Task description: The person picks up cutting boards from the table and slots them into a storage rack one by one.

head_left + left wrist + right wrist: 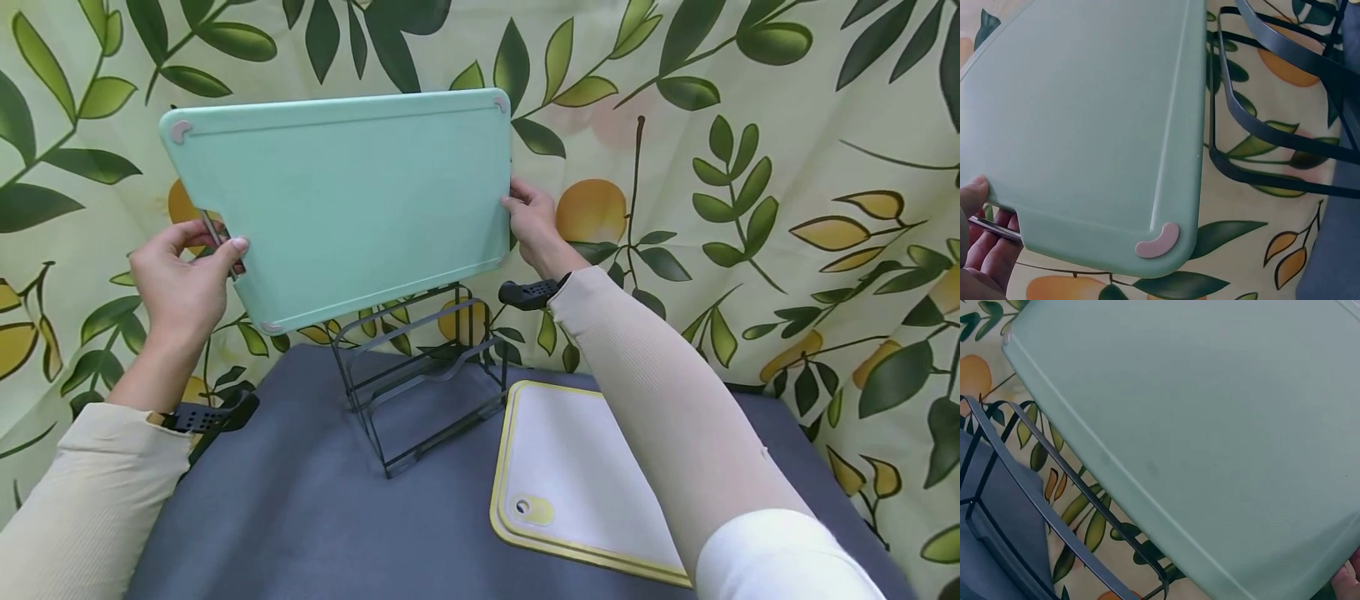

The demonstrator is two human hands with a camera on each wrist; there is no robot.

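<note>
A mint-green cutting board (345, 200) with pinkish corner pads is held up in the air, tilted, its left end lower. My left hand (180, 279) grips its left end at the handle cutout, thumb on the near face and fingers behind a metal bar. At the right edge, my right hand (536, 221) pinches the board, with part of the fingers hidden behind it. Just below the board stands a black wire rack (427, 383) with upright loops. In the left wrist view the board (1091, 137) hangs apart from the rack's loops (1254, 125).
A white cutting board with a yellow rim (577, 467) lies flat on the grey-blue tabletop (315, 517), right of the rack and partly under my right forearm. Behind the table hangs a leaf-and-fruit patterned cloth (750, 250).
</note>
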